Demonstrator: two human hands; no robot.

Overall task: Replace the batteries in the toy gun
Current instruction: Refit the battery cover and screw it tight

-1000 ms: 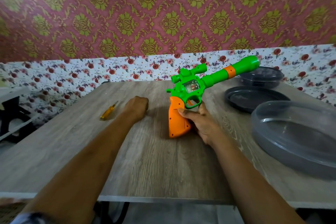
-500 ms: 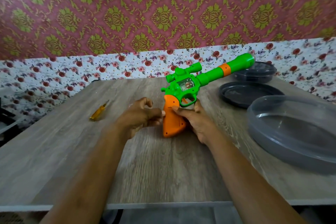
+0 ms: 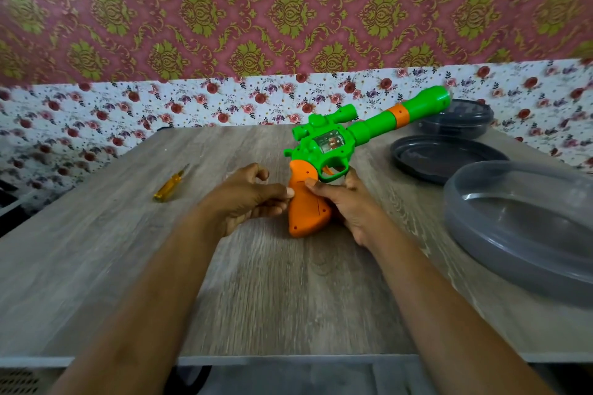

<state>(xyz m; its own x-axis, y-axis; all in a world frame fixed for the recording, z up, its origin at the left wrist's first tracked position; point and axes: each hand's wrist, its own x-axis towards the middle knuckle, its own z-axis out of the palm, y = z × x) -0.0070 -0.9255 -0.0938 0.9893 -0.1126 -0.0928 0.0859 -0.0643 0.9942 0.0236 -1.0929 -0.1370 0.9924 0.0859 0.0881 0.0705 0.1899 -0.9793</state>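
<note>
A green toy gun point(image 3: 340, 144) with an orange grip stands tilted on the wooden table point(image 3: 288, 292), barrel pointing up and to the right. My right hand point(image 3: 348, 202) holds the orange grip from the right, thumb across its side. My left hand point(image 3: 248, 196) is at the grip's left edge, thumb tip touching the orange plastic, fingers curled. A small yellow-handled screwdriver point(image 3: 170, 184) lies on the table to the left, apart from both hands. No batteries are visible.
Three dark grey plastic dishes sit on the right: a large one point(image 3: 526, 234) near the front, a flat one point(image 3: 446, 159) behind it, and a lidded one point(image 3: 459, 120) at the back. A floral-papered wall runs behind the table.
My left hand left its resting spot near the screwdriver and moved right to the gun's orange grip. The right hand kept hold of the gun.
</note>
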